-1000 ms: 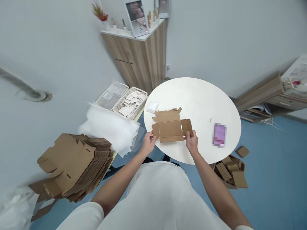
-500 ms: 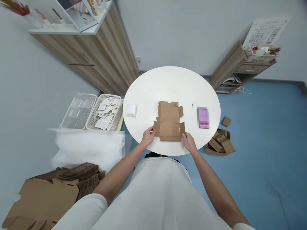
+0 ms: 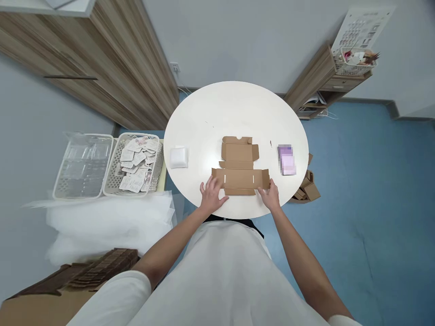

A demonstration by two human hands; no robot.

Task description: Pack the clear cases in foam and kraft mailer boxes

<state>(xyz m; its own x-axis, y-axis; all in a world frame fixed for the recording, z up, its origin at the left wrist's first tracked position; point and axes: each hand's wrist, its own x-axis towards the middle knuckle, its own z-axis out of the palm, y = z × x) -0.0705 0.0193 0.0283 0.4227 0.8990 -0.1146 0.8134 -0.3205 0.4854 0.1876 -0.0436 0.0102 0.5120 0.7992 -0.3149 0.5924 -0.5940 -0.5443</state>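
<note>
The side flaps (image 3: pixel 261 177) have opened out on the flat, brown cardboard box (image 3: pixel 239 178), at the oval white worktop's (image 3: pixel 234 106) near side. Left hand (image 3: pixel 210 198) is spread; right hand (image 3: pixel 271 197) pinches a flap. Likely light, bendy; hold edges.

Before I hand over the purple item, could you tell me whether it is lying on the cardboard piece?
No, the purple item lies apart, right of the cardboard piece.

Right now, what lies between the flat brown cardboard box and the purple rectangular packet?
The head view shows a small dark object, too small to identify, on the white oval table between the box and the packet.
</note>
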